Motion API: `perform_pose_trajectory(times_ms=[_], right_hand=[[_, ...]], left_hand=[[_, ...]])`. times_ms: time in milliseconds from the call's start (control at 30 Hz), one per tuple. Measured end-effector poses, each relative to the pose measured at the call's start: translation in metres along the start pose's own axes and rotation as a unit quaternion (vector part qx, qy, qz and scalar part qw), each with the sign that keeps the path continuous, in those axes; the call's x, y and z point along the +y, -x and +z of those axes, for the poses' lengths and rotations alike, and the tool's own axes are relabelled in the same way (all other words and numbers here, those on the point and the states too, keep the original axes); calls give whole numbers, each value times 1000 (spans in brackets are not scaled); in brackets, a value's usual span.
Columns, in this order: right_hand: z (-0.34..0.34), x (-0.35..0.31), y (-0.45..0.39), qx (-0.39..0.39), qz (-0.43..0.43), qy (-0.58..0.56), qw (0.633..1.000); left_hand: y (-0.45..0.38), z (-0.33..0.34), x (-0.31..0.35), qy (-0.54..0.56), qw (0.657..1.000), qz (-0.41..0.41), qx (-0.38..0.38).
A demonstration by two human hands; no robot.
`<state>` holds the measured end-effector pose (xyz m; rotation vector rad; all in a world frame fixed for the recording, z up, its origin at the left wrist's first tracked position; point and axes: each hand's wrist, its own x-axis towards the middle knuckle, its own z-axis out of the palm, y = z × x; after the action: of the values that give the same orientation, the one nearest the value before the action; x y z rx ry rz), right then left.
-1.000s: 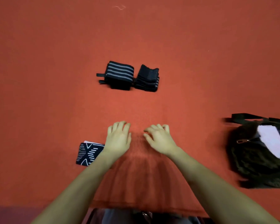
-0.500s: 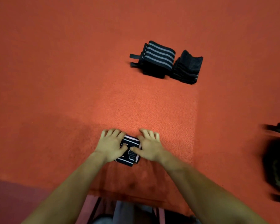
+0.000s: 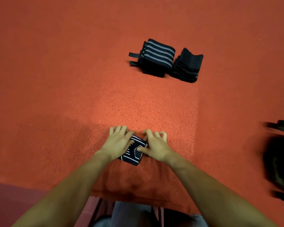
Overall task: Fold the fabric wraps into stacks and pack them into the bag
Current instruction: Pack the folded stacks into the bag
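Nubby orange-red carpet everywhere. At 6 o'clock, the small folded black fabric wrap with white line pattern lies flat, left hand and right hand pinching its sides with curled fingers. Two stacks, grey-striped and plain black ribbed, touch at 1 o'clock; dark bag, blurry, at 3 o'clock edge, open carpet between.

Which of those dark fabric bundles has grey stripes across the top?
The left stack of the far pair, with straps poking out. Its neighbour is plain black; the wrap under both hands carries thin white lines.
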<state>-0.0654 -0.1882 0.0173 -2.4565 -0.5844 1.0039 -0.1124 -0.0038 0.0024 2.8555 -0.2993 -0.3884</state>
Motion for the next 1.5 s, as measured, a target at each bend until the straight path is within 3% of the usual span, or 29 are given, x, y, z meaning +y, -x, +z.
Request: perform_pose_trajectory(times_ms=[133, 433, 733, 900, 1033, 1167, 1300, 1500], right_hand=[[7, 6, 3, -23, 3, 123, 992], [28, -4, 0, 8, 2, 78, 997], [20, 10, 8, 88, -51, 69, 992], [-11, 39, 19, 191, -39, 61, 979], [-31, 60, 24, 176, -5, 106, 979], [-21, 64, 21, 135, -11, 154, 979], [-12, 63, 16, 135, -22, 162, 977], [-16, 67, 27, 241, -48, 170, 954]], left_hand=[[-5, 2, -3, -28, 999, 21, 18], [13, 1, -2, -52, 997, -47, -39], [11, 5, 3, 0, 998, 26, 64], [-23, 1, 36, 26, 992, 33, 117], [-52, 1, 57, 15, 995, 29, 94], [-50, 7, 43, -29, 995, 77, 49], [-43, 11, 32, -78, 989, 100, 70], [-46, 4, 50, -81, 980, 100, 153]])
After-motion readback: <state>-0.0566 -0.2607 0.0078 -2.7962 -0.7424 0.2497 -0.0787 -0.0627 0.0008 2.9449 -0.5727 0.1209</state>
